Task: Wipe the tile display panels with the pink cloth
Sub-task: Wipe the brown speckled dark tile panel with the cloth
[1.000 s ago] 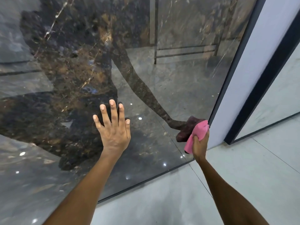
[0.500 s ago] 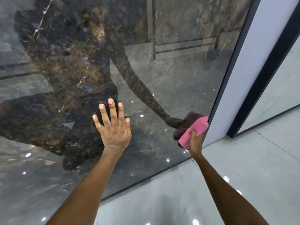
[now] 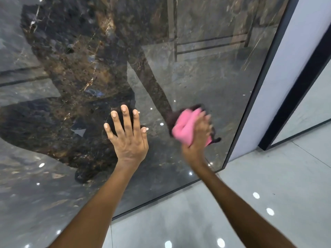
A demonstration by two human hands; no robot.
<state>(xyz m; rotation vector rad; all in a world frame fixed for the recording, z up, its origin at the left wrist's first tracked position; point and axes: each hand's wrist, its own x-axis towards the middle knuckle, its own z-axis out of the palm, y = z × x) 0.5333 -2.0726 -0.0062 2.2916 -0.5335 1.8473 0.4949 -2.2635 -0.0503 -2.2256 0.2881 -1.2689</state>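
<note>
Polished dark marble makes up the big panel [image 3: 206,83], which stands upright on the pale floor [image 3: 268,185] so that its whole face can be reached (it mirrors the person's arms). Low on the panel, the left hand [image 3: 128,138] lies flat with fingers spread, probably to steady the body. Right of that hand, nearer the panel's dark frame [image 3: 250,108], the right hand [image 3: 198,136] grips the bunched pink cloth [image 3: 184,126] against the panel, blurred, likely mid-wipe.
</note>
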